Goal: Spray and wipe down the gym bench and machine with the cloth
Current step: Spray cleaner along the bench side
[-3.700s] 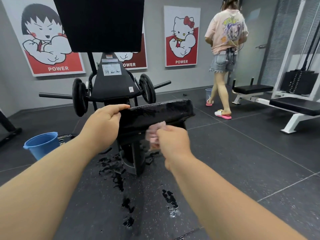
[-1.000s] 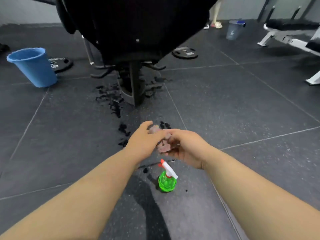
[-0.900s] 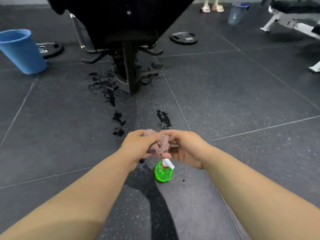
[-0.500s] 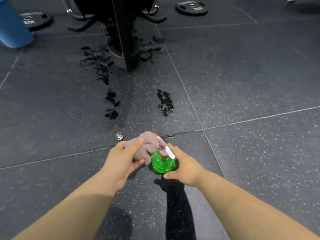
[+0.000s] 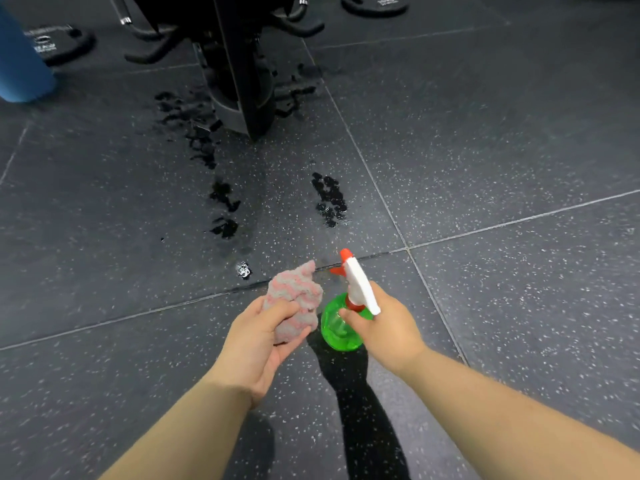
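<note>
Left hand point(image 5: 256, 337): palm turned partly upward, with the fingers under a bunched cloth and the thumb pressed on top, so it grips the cloth.
Cloth point(image 5: 294, 299): a crumpled, fluffy rag with wavy pink and grey stripes. It bulges out past the left fingertips and one corner sticks up on its far side. Its right edge is just beside the bottle.
Right hand point(image 5: 384, 327): curled round the neck of a spray bottle, with the fingers wrapped under the trigger head. It is just to the right of the left hand.
Spray bottle point(image 5: 341, 327): a round, translucent green body with a white trigger head point(image 5: 360, 285) and a red nozzle point(image 5: 345, 254) pointing away from the person. It leans slightly to the left. Whether its base touches the floor cannot be told.
Floor point(image 5: 485, 150): dark speckled rubber tiles with pale seams. One seam runs just beyond both hands.
Wet patches point(image 5: 329, 199): glossy black splashes on the tiles beyond the hands, trailing away toward the machine.
Machine base point(image 5: 242, 81): a black upright post and foot, well beyond the left hand, with more splashes around it.
Blue bucket point(image 5: 20, 64): far to the left of the left hand, cut off by the frame edge.
Weight plates point(image 5: 59, 43): black discs flat on the floor. One is next to the bucket and another point(image 5: 375, 3) is far beyond the right hand.
</note>
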### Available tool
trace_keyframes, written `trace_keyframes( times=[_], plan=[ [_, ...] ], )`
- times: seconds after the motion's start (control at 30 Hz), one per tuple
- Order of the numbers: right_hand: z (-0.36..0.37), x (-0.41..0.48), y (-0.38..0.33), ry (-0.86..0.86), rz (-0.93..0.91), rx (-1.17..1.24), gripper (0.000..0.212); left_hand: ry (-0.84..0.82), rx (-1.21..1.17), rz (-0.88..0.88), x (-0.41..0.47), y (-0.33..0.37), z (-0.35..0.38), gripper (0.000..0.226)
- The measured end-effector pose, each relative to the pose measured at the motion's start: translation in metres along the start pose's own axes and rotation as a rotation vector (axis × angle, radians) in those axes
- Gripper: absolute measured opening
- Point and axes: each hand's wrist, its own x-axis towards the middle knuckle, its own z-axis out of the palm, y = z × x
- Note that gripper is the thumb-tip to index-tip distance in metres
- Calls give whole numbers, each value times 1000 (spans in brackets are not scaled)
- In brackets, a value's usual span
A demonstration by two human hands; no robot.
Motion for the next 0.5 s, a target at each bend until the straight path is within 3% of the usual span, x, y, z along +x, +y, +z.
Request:
trace_keyframes(
  times=[0.1,0.2,0.33,0.4,0.5],
  plan=[
    [-54,-39,-40,24,52,5,28,5,-9,-30,-55,19,16,41],
    [-116,-83,-93,17,35,-95,34,54,-25,-90,-117,47,41,27],
    [-202,-145,-187,-17,19,-214,14,99,109,-60,-210,111,76,17],
    [-239,-168,-234,-14,44,-177,12,13,148,-13,-252,151,93,27],
    [-313,-193,-319,-12,156,104,13,-211,202,-22,-317,240,124,41]
  ],
)
